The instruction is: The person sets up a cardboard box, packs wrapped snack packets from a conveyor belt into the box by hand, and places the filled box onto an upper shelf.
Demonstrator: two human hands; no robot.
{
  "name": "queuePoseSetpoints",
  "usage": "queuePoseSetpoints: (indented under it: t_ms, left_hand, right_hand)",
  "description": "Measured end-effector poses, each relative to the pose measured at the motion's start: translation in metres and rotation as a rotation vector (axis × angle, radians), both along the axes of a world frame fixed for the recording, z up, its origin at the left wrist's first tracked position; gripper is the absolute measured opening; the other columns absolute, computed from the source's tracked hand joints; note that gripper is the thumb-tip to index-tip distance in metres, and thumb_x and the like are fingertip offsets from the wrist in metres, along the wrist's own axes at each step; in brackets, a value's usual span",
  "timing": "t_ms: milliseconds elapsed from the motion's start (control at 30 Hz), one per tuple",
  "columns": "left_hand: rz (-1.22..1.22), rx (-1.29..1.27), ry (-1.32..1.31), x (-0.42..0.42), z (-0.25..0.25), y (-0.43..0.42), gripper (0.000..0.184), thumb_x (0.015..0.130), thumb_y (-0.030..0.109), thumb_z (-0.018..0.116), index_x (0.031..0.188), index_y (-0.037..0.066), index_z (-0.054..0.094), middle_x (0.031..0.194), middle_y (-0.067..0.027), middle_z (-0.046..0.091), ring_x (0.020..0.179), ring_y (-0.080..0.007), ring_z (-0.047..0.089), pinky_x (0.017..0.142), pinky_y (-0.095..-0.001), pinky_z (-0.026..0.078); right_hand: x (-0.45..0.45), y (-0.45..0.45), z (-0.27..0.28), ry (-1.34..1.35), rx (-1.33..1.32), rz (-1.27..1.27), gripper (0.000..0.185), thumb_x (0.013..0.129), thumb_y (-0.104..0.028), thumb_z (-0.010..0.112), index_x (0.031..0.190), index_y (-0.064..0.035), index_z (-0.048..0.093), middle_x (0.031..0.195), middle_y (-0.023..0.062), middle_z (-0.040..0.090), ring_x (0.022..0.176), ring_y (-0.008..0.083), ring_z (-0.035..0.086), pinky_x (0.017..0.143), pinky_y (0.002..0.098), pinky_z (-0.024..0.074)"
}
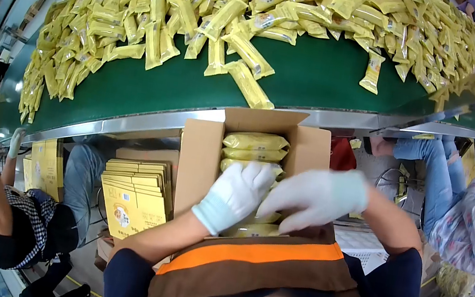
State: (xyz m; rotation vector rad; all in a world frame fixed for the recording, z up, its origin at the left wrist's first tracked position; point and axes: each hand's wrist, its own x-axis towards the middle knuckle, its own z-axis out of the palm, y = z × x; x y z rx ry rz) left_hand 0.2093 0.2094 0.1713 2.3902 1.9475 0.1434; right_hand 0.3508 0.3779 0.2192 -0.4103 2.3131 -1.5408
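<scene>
Yellow packets (256, 141) are lying inside the open brown box (198, 164), their long sides running left to right. The left hand (238, 193) is resting over them with bent fingers; the right hand (311, 199) is hanging blurry beside it. I cannot tell if either is pinching.

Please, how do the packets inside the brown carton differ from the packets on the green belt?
The carton packets lie roughly parallel; the belt packets point many ways. Only a few carton packets show, while the belt packets form a wide heap. Both are wrapped in yellow.
</scene>
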Motion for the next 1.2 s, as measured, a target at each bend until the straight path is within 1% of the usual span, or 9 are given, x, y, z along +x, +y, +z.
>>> queuePoseSetpoints:
  t_ms: [133, 333, 400, 500, 600, 800, 933, 1133, 1200]
  left_hand:
    - [0.047, -0.284, -0.037, 0.002, -0.012, 0.031, 0.019, 0.087, 0.013, 0.055, 0.105, 0.009, 0.06, 0.09, -0.0079, 0.062, 0.084, -0.0257, 0.067, 0.064, -0.0395, 0.054]
    - [-0.334, -0.424, -0.433, -0.061, 0.038, 0.083, 0.037, 0.082, 0.012, 0.064, 0.12, 0.013, 0.062, 0.095, -0.0105, 0.067, 0.081, -0.0339, 0.067, 0.069, -0.0421, 0.055]
    - [-0.199, 0.127, -0.884, -0.084, 0.055, 0.095, 0.043, 0.082, 0.005, 0.066, 0.124, 0.012, 0.064, 0.094, -0.011, 0.066, 0.074, -0.0309, 0.064, 0.07, -0.037, 0.055]
    - [0.379, 0.506, -0.639, -0.139, 0.046, 0.132, 0.029, 0.089, 0.007, 0.061, 0.118, 0.004, 0.065, 0.092, -0.0143, 0.066, 0.078, -0.0215, 0.063, 0.075, -0.0325, 0.051]
    - [0.419, 0.431, -0.303, -0.188, -0.033, 0.16, 0.03, 0.09, 0.014, 0.061, 0.119, 0.006, 0.064, 0.097, -0.0166, 0.067, 0.091, -0.0343, 0.065, 0.083, -0.0417, 0.053]
    - [0.278, 0.283, 0.097, -0.205, -0.066, 0.114, 0.058, 0.078, 0.007, 0.064, 0.135, 0.014, 0.056, 0.092, -0.0086, 0.065, 0.083, -0.0302, 0.06, 0.081, -0.0398, 0.049]
    - [0.526, 0.177, -0.49, -0.228, -0.046, 0.065, 0.052, 0.076, 0.01, 0.071, 0.127, 0.009, 0.061, 0.094, -0.0106, 0.065, 0.093, -0.0311, 0.061, 0.085, -0.0392, 0.05]
    - [0.687, 0.039, -0.126, -0.225, -0.06, 0.079, 0.073, 0.079, 0.022, 0.075, 0.144, 0.007, 0.044, 0.123, -0.0184, 0.061, 0.115, -0.0383, 0.056, 0.096, -0.0405, 0.048]
    - [0.67, 0.153, -0.462, -0.219, -0.057, 0.077, 0.072, 0.08, 0.017, 0.073, 0.144, 0.005, 0.044, 0.123, -0.0189, 0.06, 0.113, -0.0363, 0.058, 0.097, -0.0399, 0.048]
  right_hand:
    - [-0.069, 0.097, 0.024, 0.304, -0.09, -0.694, 0.03, 0.09, -0.018, 0.064, 0.112, 0.0032, 0.065, 0.103, 0.0098, 0.069, 0.095, 0.0197, 0.065, 0.089, 0.0331, 0.0501]
    - [-0.212, 0.188, -0.068, 0.353, 1.423, -0.559, 0.043, 0.091, -0.027, 0.06, 0.133, -0.0157, 0.055, 0.12, 0.0127, 0.063, 0.116, 0.0289, 0.057, 0.097, 0.0448, 0.0473]
    - [-0.223, 0.177, -0.091, 0.231, 1.389, -0.649, 0.04, 0.091, -0.028, 0.06, 0.129, -0.0174, 0.057, 0.113, 0.0133, 0.063, 0.113, 0.0261, 0.059, 0.092, 0.0453, 0.0485]
    - [-0.219, 0.172, -0.111, 0.243, 0.918, -0.924, 0.052, 0.093, -0.044, 0.055, 0.135, -0.0139, 0.053, 0.112, 0.0177, 0.064, 0.106, 0.0356, 0.062, 0.093, 0.0443, 0.0489]
    - [-0.21, 0.144, -0.081, 0.021, 0.753, -0.931, 0.078, 0.086, -0.061, 0.056, 0.146, -0.0131, 0.042, 0.112, 0.0231, 0.062, 0.105, 0.0419, 0.062, 0.094, 0.0423, 0.0491]
    - [-0.155, 0.133, -0.074, 0.029, 1.018, -0.641, 0.068, 0.084, -0.043, 0.066, 0.143, -0.0196, 0.044, 0.119, 0.0182, 0.059, 0.111, 0.036, 0.058, 0.095, 0.0449, 0.046]
    - [-0.102, 0.151, -0.083, 0.117, 1.134, -0.71, 0.068, 0.082, -0.045, 0.067, 0.142, -0.0247, 0.045, 0.123, 0.0116, 0.057, 0.119, 0.0303, 0.053, 0.095, 0.044, 0.0438]
    - [-0.109, 0.146, -0.096, 0.265, 1.165, -0.727, 0.07, 0.083, -0.045, 0.068, 0.144, -0.0205, 0.046, 0.122, 0.012, 0.058, 0.114, 0.0311, 0.055, 0.094, 0.0425, 0.0447]
    - [-0.108, 0.143, -0.087, 0.111, 1.156, -0.731, 0.069, 0.085, -0.046, 0.067, 0.145, -0.0201, 0.045, 0.12, 0.0128, 0.058, 0.111, 0.0311, 0.056, 0.093, 0.0422, 0.0448]
